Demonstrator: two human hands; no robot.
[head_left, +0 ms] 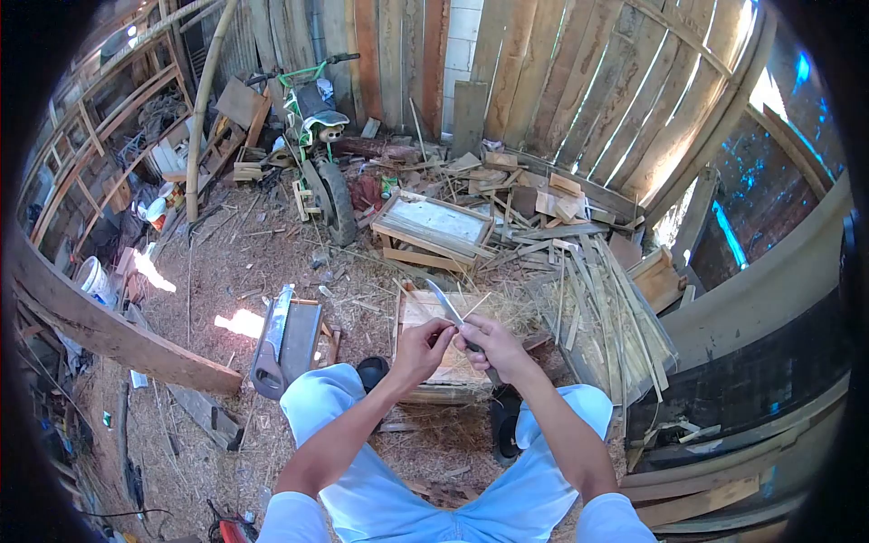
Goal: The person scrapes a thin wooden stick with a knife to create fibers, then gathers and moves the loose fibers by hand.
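Head view: clock directions taken from the paired hands.
Right hand: wrapped round the handle of the knife.
Knife: above the wooden box, blade pointing to 11 o'clock.
Left hand: thumb and fingers closed together just beside the knife; whether they pinch the pale strip cannot be told.
Wooden box: beneath both hands.
Handsaw: at 9 o'clock.
Motorbike: at 11 o'clock.

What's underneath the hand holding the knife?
Below the right hand, which grips the knife, a pale wooden surface shows. The patch directly behind that hand is covered, so what lies there cannot be seen.
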